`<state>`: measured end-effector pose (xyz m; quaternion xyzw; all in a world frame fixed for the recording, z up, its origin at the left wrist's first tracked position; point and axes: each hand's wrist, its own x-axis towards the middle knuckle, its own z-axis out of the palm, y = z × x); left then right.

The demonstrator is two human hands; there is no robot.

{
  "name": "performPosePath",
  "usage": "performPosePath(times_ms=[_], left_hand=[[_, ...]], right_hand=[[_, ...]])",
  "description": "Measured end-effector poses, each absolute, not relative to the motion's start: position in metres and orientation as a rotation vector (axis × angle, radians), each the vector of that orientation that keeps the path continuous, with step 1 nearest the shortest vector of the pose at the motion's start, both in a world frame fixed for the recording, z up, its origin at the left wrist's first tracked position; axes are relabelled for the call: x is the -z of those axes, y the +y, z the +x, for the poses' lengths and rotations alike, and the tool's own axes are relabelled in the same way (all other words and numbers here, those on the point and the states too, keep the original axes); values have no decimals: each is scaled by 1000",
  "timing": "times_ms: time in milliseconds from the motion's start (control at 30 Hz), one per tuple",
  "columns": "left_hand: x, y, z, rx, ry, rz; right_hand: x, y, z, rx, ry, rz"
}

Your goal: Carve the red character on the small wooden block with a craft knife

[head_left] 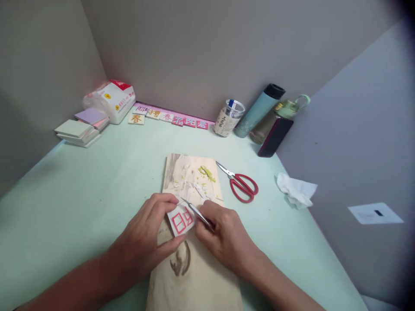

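Pinching a red-lettered block point(180, 222), left hand point(142, 235) faces right hand point(225, 233) gripping knife point(194, 210); tile point(136, 119) reads 春.

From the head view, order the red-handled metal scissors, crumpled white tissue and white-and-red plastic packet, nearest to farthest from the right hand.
1. Red-handled metal scissors, beyond the right hand
2. Crumpled white tissue, farther right
3. White-and-red plastic packet, back left

White tile point(183, 218), red characters point(178, 223); red-handled scissors point(231, 175); mint-green tabletop point(123, 172)
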<state>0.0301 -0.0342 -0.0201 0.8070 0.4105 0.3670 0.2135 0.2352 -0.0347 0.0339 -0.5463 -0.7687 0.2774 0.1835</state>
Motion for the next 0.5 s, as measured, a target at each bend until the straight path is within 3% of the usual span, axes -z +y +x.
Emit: performPosePath(times_ms=[300, 400, 500], left_hand=[[18, -29, 24, -897, 1086, 2216], [18, -20, 18, -906, 1157, 2297], [18, -15, 16, -891, 1211, 2369]], right_hand=[[-46, -35, 256, -1301, -1896, -1504], [-48, -35, 270, -1156, -1920, -1516], [-44, -39, 283, -748, -2143, -1571]])
